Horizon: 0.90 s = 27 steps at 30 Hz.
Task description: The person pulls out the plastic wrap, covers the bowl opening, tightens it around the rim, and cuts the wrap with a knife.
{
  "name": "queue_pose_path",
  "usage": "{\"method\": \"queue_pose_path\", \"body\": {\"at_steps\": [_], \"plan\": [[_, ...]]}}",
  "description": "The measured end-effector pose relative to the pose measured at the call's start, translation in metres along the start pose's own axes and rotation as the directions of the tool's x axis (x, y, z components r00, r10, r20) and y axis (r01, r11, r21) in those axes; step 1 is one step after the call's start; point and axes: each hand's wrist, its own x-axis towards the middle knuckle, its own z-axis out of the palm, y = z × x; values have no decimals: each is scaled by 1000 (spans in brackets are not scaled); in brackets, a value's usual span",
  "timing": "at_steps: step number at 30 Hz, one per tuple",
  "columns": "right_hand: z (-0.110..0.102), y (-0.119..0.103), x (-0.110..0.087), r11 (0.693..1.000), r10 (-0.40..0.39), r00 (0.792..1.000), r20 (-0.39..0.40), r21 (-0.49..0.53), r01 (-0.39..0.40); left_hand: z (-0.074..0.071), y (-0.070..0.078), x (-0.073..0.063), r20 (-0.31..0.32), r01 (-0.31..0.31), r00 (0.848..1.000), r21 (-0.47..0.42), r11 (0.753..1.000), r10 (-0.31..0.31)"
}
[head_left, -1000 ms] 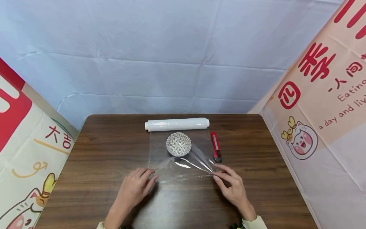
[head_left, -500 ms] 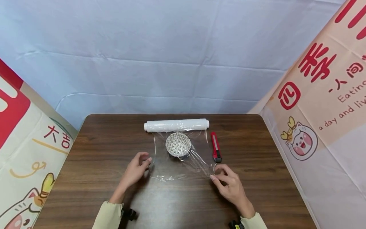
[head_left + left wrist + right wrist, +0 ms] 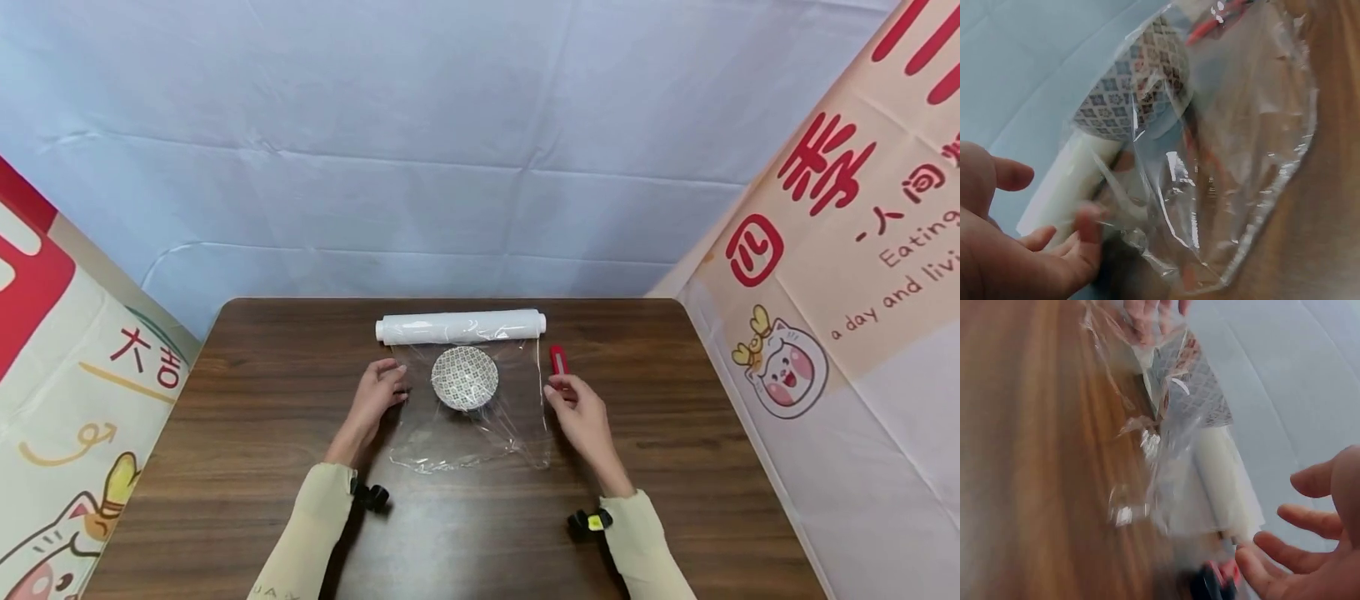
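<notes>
A small patterned bowl (image 3: pixel 464 378) sits under a sheet of clear plastic wrap (image 3: pixel 442 437) drawn from a white roll (image 3: pixel 461 327). Beside the sheet's left edge is my left hand (image 3: pixel 377 396), its fingers loosely bent; in the left wrist view no pinch on the wrap shows. My right hand (image 3: pixel 583 421) is at the sheet's right edge, partly covering a red utility knife (image 3: pixel 558 361). The right wrist view has its fingers (image 3: pixel 1294 553) spread and relaxed, with nothing between them. Wrinkled wrap (image 3: pixel 1179 181) hangs over the bowl in the left wrist view.
The brown wooden table (image 3: pixel 270 400) extends to both sides and in front of the wrap. A pale cloth backdrop (image 3: pixel 450 167) stands behind it, with printed panels (image 3: pixel 787 375) along the sides. Each wrist carries a black device (image 3: pixel 370 497).
My right hand has let go of the wrap's near right corner and moved up toward the knife. My left hand has moved up along the left edge. The wrap now lies over the bowl.
</notes>
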Motion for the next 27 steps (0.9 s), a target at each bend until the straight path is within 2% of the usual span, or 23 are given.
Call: {"method": "queue_pose_path", "body": {"at_steps": [3, 6, 8, 11, 14, 17, 20, 24, 27], "plan": [[12, -6, 12, 995, 83, 996, 40, 46, -84, 0, 3, 6, 11, 0, 1000, 136, 991, -2], [21, -10, 20, 990, 133, 989, 65, 34, -136, -5, 6, 8, 33, -17, 999, 251, 968, 9], [25, -12, 24, 986, 164, 984, 74, 31, -166, -8, 8, 7, 49, -30, 999, 292, 956, 16], [29, -13, 29, 979, 200, 977, 75, 19, -202, -13, 7, 5, 105, -19, 994, 241, 970, -7], [30, -13, 32, 975, 218, 971, 97, 12, -220, -15, 3, 3, 184, 36, 981, 129, 991, -60], [31, -12, 32, 977, 211, 971, 112, 21, -214, -15, -4, -3, 224, 80, 970, 81, 993, -96], [30, -12, 31, 968, 212, 971, 106, 117, -224, -12, -8, -11, 217, 67, 972, 86, 994, -84], [27, -15, 28, 926, 216, 972, 93, 298, -234, -6, -8, -22, 195, 42, 980, 35, 998, -48], [25, -19, 28, 895, 184, 977, 108, 393, -211, -4, -4, -29, 153, 20, 988, -4, 1000, -19]]}}
